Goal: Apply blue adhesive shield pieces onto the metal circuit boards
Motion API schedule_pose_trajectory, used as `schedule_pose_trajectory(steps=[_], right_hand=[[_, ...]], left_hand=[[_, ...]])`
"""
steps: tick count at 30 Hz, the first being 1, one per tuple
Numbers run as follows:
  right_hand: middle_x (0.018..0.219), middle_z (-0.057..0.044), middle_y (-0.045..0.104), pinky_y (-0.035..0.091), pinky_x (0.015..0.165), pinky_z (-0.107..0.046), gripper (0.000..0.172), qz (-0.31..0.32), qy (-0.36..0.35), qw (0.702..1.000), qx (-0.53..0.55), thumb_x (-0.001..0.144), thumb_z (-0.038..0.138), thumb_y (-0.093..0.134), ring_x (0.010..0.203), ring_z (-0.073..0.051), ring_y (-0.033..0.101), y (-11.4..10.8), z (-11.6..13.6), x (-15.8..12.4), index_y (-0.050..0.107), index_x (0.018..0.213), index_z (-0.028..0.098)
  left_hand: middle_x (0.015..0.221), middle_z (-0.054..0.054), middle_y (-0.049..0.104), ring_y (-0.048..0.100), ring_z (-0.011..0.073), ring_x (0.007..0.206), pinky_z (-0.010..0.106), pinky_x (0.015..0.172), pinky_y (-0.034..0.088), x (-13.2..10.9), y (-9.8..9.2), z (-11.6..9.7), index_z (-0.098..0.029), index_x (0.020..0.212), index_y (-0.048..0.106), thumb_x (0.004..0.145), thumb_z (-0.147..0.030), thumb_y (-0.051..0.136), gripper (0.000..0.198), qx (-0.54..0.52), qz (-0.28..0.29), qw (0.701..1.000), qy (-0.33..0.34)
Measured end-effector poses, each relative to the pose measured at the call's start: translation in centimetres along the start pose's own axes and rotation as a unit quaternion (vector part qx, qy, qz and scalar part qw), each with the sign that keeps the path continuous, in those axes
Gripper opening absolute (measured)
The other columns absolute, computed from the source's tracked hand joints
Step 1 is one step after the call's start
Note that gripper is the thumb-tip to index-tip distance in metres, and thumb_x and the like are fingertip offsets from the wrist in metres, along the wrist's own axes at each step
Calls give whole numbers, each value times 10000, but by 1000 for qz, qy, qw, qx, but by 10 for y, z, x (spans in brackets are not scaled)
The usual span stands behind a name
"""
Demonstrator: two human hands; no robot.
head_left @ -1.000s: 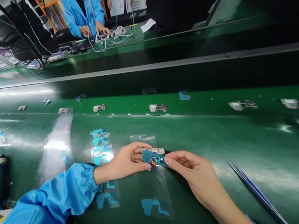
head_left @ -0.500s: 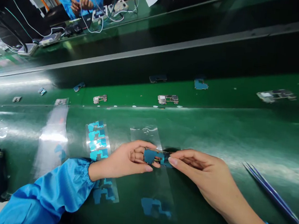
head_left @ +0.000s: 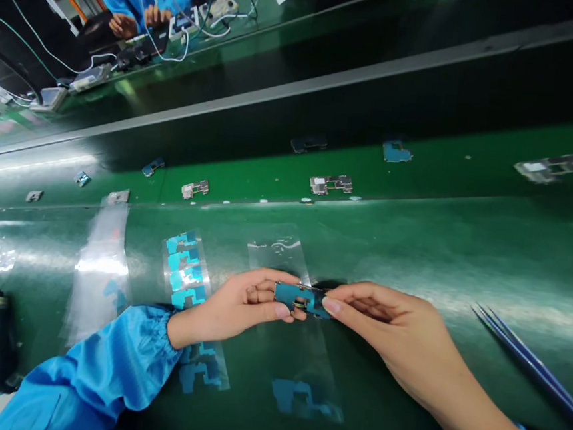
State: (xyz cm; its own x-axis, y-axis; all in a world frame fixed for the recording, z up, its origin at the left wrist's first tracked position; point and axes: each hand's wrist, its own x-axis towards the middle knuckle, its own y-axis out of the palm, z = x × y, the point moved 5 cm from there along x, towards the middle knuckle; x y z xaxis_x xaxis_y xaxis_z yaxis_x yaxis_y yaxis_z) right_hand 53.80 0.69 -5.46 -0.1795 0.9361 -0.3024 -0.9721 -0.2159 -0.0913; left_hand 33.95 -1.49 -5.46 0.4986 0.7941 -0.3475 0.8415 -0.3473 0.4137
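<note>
While the bare left hand grips a flat, blue, notched circuit board at its three o'clock, the bare right hand pinches it at nine o'clock.

smooth-faced board; metal tweezers (glossy); cloth sleeve

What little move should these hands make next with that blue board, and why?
Perhaps the right hand should press its thumb lightly along the right end of the blue board, with the left hand steadying the other end. The right thumb lies on that end and the left hand holds the other, so the board is supported from both sides.
</note>
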Motion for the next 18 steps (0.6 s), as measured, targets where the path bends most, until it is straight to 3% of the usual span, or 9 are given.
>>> schedule_pose_trajectory(steps=[5,11,18], right_hand=[[762,-77,793,597,587,-276,288,-1,-2,1000,-1,711,507,823,667,-218,741,0,-2,1,807,766,225],[747,-74,791,602,604,-276,276,0,1,1000,4,703,497,825,672,-219,745,0,0,0,802,747,226],[756,-77,791,597,585,-283,302,4,-4,1000,-5,723,524,804,665,-223,740,0,1,-1,800,757,224]], left_hand=[[1080,96,762,751,207,1034,335,885,624,1,0,-2,-171,1274,633,949,-252,681,338,8,3,1000,23],[1149,129,740,736,231,1068,367,909,619,-1,-1,-2,-179,1304,648,1024,-320,564,325,2,5,1000,13],[1114,114,754,742,206,1043,310,882,613,-2,0,-3,-194,1273,680,1031,-307,557,295,-28,13,999,14]])
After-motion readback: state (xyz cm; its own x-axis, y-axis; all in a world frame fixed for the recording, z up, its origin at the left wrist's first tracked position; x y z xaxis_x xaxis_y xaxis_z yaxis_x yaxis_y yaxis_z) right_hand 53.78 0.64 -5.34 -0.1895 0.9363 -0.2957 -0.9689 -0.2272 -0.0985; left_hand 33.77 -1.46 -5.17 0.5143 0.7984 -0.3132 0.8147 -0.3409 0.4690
